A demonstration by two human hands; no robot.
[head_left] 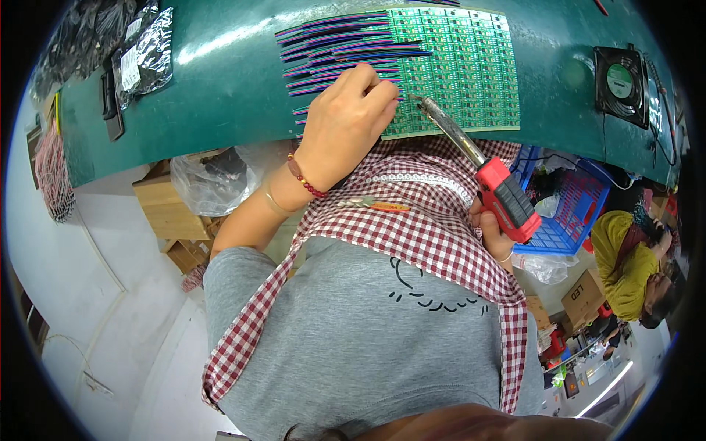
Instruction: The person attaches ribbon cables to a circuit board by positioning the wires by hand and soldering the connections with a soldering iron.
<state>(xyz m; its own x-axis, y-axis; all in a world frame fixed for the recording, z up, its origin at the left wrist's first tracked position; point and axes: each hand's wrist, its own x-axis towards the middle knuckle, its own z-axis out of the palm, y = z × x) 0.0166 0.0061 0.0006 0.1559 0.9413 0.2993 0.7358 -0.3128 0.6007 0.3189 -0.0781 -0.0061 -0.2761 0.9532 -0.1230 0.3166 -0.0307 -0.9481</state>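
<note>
A panel of green circuit boards [460,70] lies on the bench, with rows of thin black, purple and pink wires [334,55] reaching out over its left side. Over the lower wires is my left hand [349,121], closed, its fingertips pinched together near the panel's lower left part. What they pinch is hidden behind the fingers. My right hand [494,231] is wrapped round the red and black handle of a soldering iron [506,198]. The iron slants up and left, its tip close to the panel, just right of my left fingertips. Whether the tip touches a board I cannot tell.
The green bench [228,81] carries a black fan [621,84] at right and black plastic bags [147,62] at left. Below the bench stand a blue crate [562,213] and a cardboard box [169,202]. Another person in yellow [621,246] is at far right.
</note>
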